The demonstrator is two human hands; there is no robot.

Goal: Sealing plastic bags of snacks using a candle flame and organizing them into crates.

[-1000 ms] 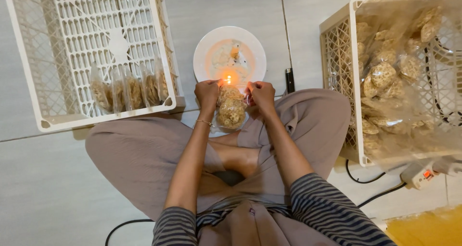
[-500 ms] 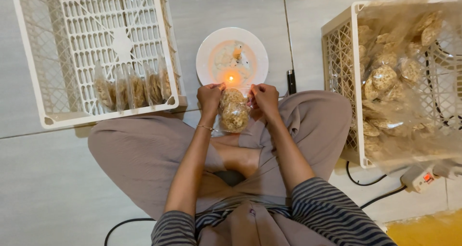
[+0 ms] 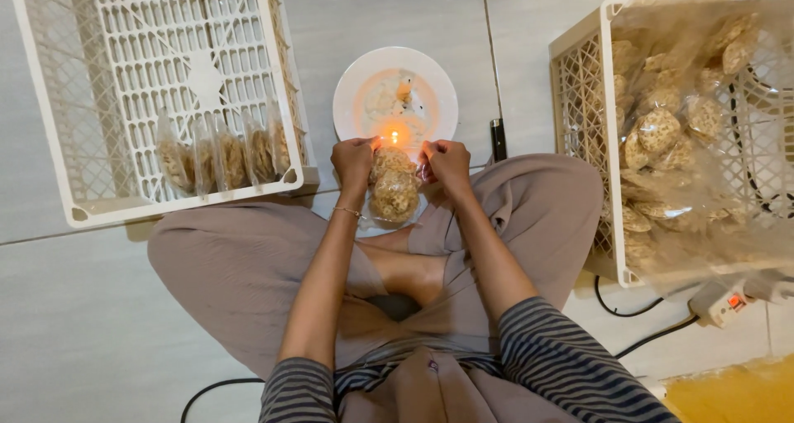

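Both hands pinch the top edge of a clear bag of round crackers (image 3: 394,187), held above the lap just near the candle flame (image 3: 394,136) on the white plate (image 3: 430,80). The left hand (image 3: 354,160) and right hand (image 3: 447,160) each have their grip clamped on a bag corner. Sealing cleanly likely calls for keeping the edge taut and level, passing only the plastic rim by the flame, fingers back.

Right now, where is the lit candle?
The candle flame sits on the white plate, at its near edge, centre of the head view, just above the cracker bag.
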